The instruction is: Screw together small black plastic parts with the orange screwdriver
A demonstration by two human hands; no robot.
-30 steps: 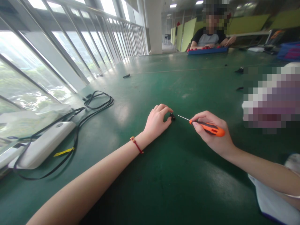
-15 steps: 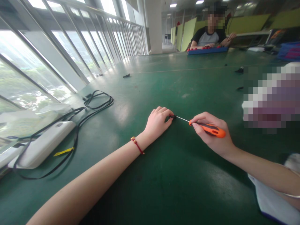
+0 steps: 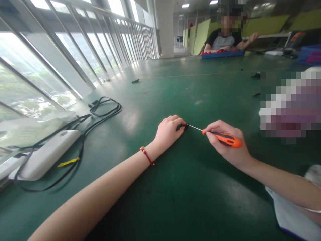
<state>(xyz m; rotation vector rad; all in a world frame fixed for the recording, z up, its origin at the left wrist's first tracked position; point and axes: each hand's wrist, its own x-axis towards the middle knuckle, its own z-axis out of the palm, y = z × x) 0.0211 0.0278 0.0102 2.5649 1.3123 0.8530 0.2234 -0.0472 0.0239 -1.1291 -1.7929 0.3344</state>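
Observation:
Near the middle of the green table [image 3: 160,97], my left hand [image 3: 170,129] pinches a small black part [image 3: 185,125] between thumb and fingers. Most of that part is hidden by the fingers, so its kind cannot be made out. My right hand [image 3: 227,142] is closed around an orange and black screwdriver [image 3: 225,139]. The thin metal shaft points left, and its tip meets the black part at my left fingertips.
A black cable [image 3: 105,113] lies at left beside a white power strip [image 3: 47,155]. Small black pieces [image 3: 135,81] lie farther back. Across the table, a person [image 3: 225,42] sits behind a blue tray [image 3: 222,54] with red pieces. A blue basket [image 3: 309,55] stands at far right.
My hands and the screwdriver hold almost the same pose. Across the table, the other person's raised hand has moved slightly up and to the right.

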